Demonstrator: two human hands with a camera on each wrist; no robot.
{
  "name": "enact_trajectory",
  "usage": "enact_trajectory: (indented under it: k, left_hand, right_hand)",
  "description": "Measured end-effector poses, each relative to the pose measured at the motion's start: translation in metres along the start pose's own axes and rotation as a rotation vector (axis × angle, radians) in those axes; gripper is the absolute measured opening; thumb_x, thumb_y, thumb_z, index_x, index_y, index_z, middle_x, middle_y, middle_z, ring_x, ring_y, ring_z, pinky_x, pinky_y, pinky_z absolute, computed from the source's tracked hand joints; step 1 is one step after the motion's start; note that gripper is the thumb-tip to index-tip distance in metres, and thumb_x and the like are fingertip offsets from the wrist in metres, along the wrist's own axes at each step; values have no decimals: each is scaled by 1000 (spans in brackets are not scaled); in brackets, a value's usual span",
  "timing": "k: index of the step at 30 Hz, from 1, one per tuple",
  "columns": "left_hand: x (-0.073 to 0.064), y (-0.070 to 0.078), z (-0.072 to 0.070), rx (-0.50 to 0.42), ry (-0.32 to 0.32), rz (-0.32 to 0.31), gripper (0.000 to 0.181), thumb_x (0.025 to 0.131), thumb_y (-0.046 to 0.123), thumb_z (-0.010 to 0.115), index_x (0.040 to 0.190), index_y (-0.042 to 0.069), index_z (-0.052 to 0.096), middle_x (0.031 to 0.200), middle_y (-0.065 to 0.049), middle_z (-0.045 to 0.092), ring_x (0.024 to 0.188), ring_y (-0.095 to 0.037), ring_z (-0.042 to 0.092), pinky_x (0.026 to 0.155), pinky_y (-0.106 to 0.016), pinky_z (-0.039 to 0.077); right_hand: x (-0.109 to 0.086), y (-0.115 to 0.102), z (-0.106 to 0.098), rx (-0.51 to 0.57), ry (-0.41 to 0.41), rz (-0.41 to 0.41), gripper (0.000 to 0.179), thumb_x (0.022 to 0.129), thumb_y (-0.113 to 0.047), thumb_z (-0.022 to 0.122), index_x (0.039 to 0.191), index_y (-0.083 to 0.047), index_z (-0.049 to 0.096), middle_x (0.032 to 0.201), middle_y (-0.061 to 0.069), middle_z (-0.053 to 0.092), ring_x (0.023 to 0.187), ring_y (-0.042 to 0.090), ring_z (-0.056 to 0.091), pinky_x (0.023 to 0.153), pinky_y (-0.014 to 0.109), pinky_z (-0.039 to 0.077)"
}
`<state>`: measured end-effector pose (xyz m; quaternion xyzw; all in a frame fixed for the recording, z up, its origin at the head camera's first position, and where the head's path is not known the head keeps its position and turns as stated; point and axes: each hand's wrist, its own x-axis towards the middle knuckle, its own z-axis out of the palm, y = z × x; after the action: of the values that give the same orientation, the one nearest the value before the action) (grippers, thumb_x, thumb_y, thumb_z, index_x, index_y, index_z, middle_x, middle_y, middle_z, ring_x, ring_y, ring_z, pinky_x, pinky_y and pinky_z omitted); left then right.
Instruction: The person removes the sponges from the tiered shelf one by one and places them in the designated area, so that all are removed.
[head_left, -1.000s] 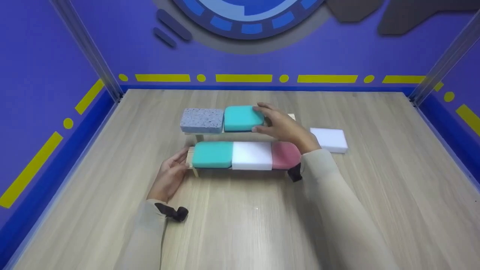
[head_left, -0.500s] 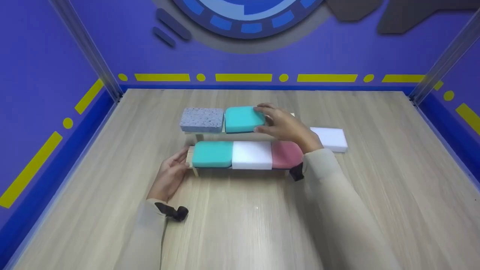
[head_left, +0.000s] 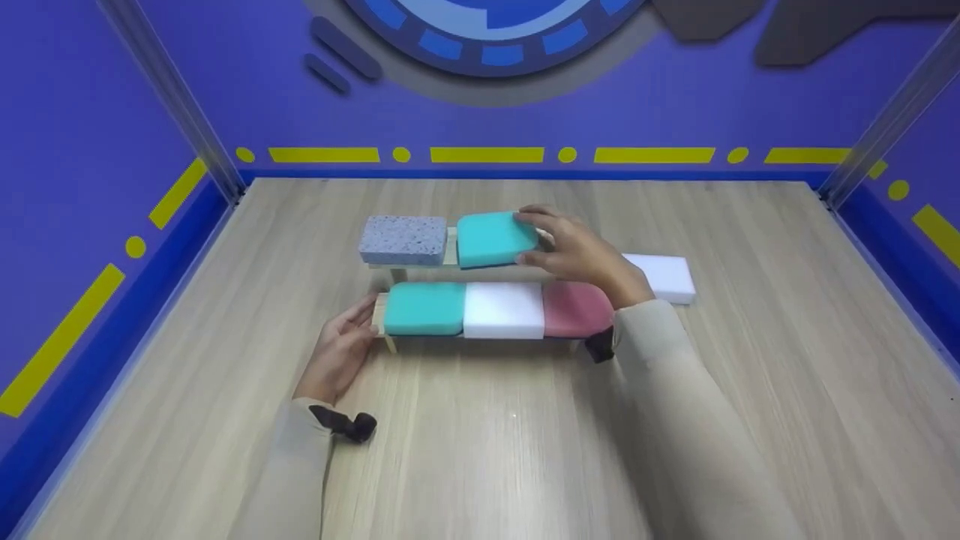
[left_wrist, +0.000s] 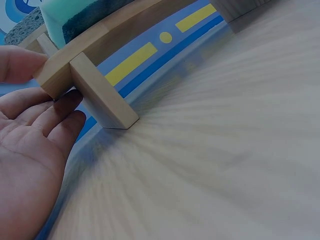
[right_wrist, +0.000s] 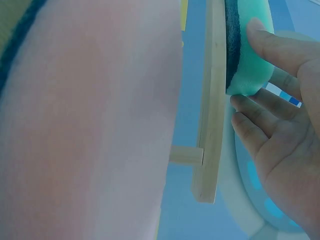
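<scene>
In the head view, my right hand [head_left: 581, 251] grips a teal sponge [head_left: 495, 238] by its right end, thumb in front and fingers behind. That sponge lies over the rear wooden stand [head_left: 451, 253], tilted slightly, its dark scouring layer [right_wrist: 232, 45] facing the wood in the right wrist view. To its left, across a narrow gap, sits a speckled grey sponge [head_left: 403, 240]. My left hand [head_left: 341, 352] holds the left end of the front wooden stand [head_left: 380, 315], pinching its top board [left_wrist: 62, 70] between thumb and fingers beside the leg [left_wrist: 102, 92].
On the front stand a second teal sponge [head_left: 425, 309], a white sponge block [head_left: 504, 310] and a pink sponge [head_left: 574, 309] sit side by side. Another white block [head_left: 664, 279] lies on the table [head_left: 480, 450] at right. Blue walls [head_left: 525, 127] enclose the table's back and sides.
My right hand has slid the rear teal sponge to the right and turned it slightly. The gap between it and the grey sponge has widened. My left hand has not moved.
</scene>
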<state>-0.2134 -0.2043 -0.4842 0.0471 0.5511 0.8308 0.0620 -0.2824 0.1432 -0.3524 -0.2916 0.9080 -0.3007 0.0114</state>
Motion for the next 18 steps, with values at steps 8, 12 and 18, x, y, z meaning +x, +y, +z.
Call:
enact_trajectory:
  k: [8, 12, 18]
  left_hand:
    - [-1, -1, -1, -18, 4, 8, 66, 87, -15, 40, 148, -13, 14, 157, -25, 16, 146, -34, 17, 98, -15, 44]
    - [0, -1, 0, -15, 6, 7, 66, 87, -15, 40, 147, -13, 14, 158, -25, 15, 146, -35, 17, 98, -15, 44]
    - [1, -1, 0, -7, 24, -1, 66, 86, -15, 40, 148, -12, 17, 157, -24, 19, 145, -33, 20, 97, -17, 45]
  right_hand:
    - [-5, 3, -5, 16, 23, 2, 61, 89, -20, 68, 144, -7, 44, 150, 13, 40, 138, 31, 37, 115, 46, 30]
    - [-8, 5, -7, 17, 28, 6, 62, 89, -22, 68, 144, -6, 44, 150, 13, 40, 139, 31, 37, 116, 46, 30]
    - [-11, 9, -10, 19, 30, 27, 62, 89, -22, 68, 144, -7, 43, 151, 13, 38, 140, 32, 34, 116, 48, 29]
